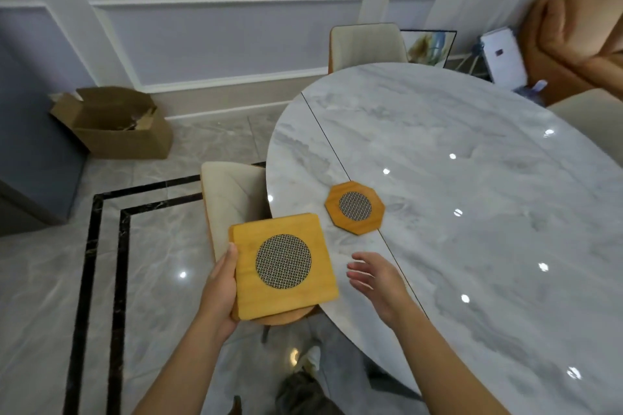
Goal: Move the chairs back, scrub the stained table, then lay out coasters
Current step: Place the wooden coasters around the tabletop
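Note:
A round grey marble table fills the right half of the head view. One octagonal wooden coaster with a mesh centre lies flat near its left edge. My left hand grips a stack of square wooden coasters from the left side, holding it over the table's near-left rim. Under the square top piece a rounded wooden edge shows. My right hand hovers open just right of the stack, fingers spread, touching nothing.
A cream chair stands tucked at the table's left edge, another cream chair at the far side. An open cardboard box sits on the floor at left. An orange armchair and a white device are at far right.

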